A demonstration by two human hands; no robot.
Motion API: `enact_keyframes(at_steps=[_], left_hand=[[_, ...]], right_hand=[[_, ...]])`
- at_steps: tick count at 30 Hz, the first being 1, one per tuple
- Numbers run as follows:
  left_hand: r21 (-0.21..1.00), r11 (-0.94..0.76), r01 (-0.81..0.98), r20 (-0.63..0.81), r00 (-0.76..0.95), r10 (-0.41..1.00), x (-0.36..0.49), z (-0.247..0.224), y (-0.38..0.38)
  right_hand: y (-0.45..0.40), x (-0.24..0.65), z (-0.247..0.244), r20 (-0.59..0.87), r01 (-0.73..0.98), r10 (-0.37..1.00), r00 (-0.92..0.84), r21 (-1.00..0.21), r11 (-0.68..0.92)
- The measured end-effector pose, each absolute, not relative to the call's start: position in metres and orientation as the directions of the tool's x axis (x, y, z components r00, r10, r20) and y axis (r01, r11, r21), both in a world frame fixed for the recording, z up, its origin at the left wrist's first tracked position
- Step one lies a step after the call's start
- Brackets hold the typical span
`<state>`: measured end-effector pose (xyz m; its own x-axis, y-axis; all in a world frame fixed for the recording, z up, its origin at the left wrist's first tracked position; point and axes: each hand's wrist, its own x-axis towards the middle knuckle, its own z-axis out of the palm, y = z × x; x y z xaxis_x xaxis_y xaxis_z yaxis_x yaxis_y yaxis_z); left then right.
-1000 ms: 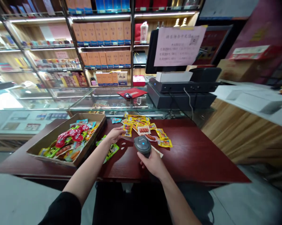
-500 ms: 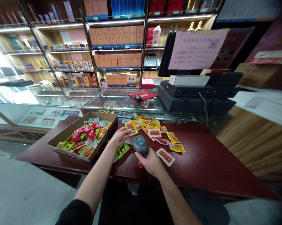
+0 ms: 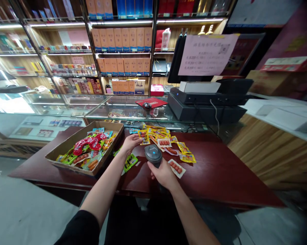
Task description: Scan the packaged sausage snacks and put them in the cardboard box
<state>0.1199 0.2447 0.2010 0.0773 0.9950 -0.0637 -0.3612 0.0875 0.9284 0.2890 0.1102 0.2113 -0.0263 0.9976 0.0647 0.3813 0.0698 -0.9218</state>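
Observation:
My left hand pinches a yellow snack packet by its left edge, above the dark red table. My right hand is wrapped round the handle of a dark grey barcode scanner with a small blue light on top. The scanner's head is just below and to the right of the packet. Under my left wrist lies a green packet. Beside the scanner, a clear pack of small sausages rests on the table. More yellow packets and sausage packs lie in a loose pile behind.
At the left stands an open cardboard box of mixed snack packets. Behind the table runs a glass counter with a mouse on a red mat. A monitor bearing a paper notice stands at the right.
The whole view has shifted slightly, so most things sit further left. The yellow packet stays in my left hand and has tilted a little more upright; the scanner stays in my right hand.

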Motion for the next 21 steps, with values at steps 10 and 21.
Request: enact_keyframes(at_steps=[10,21], left_hand=[[0.952,0.032,-0.305,-0.002,0.096,0.995,0.123,0.202,0.243],[0.946,0.06,-0.319,-0.042,0.062,0.997,0.107,0.22,0.239]], right_hand=[[0.109,0.291,0.211,0.056,0.354,0.998,-0.013,-0.933,0.057],[0.113,0.289,0.214,0.034,0.29,0.999,-0.036,-0.956,0.043]])
